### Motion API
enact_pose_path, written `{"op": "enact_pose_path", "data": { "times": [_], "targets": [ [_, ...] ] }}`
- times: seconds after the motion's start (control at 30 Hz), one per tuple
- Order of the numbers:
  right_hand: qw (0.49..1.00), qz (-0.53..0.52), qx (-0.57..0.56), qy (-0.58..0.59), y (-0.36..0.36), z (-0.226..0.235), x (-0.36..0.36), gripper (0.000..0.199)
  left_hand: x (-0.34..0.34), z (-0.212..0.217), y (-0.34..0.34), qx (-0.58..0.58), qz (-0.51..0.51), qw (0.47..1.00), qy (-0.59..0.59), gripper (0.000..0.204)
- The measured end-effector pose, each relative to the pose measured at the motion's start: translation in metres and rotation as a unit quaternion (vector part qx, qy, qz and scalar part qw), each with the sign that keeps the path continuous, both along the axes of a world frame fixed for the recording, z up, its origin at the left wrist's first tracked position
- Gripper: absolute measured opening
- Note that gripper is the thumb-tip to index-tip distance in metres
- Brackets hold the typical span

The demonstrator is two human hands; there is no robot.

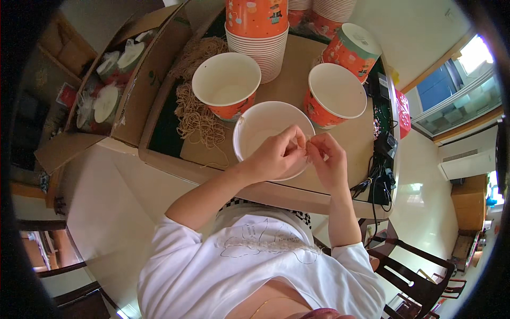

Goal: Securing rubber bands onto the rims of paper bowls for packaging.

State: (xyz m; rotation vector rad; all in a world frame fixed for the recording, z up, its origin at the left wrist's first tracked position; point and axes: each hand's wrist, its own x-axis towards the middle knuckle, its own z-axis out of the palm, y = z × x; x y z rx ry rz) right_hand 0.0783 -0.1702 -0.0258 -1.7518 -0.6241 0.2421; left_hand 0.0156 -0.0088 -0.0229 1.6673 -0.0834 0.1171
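My left hand (277, 155) and my right hand (328, 159) meet fingertip to fingertip over the near rim of an open paper cup (256, 125), white inside and orange outside. Both hands pinch a thin tan rubber band (308, 142) between thumb and fingers; most of it is hidden by the fingers. A loose heap of the same tan rubber bands (197, 118) lies on the table to the left of the cup.
Two more open orange cups (226, 80) (340, 90) stand behind it, with a tall cup stack (260, 42) and a lidded cup on its side (353, 49) beyond. An open cardboard box (149, 74) holds lids at left. Cables (381, 178) hang at the table's right edge above a dark chair (419, 282).
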Motion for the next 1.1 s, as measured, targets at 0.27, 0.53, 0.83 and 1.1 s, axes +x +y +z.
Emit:
{"op": "enact_pose_path", "data": {
  "times": [0.27,0.53,0.83,1.1],
  "targets": [
    [0.999,-0.005,0.003,0.041,0.001,-0.002,0.004,0.004,-0.01,0.008,0.003,0.367,0.019,0.919,-0.141,0.008],
    [0.999,-0.006,0.016,0.03,0.003,-0.003,0.003,0.007,-0.005,0.006,-0.005,0.492,0.025,0.851,-0.18,0.005],
    [0.997,-0.02,0.069,-0.007,0.0,-0.018,0.011,0.003,-0.001,0.003,-0.009,0.54,0.065,0.801,-0.249,0.007],
    [1.0,-0.012,0.026,0.01,0.002,-0.021,0.007,0.003,-0.004,0.001,-0.005,0.425,0.06,0.896,-0.116,0.01]
  ]
}}
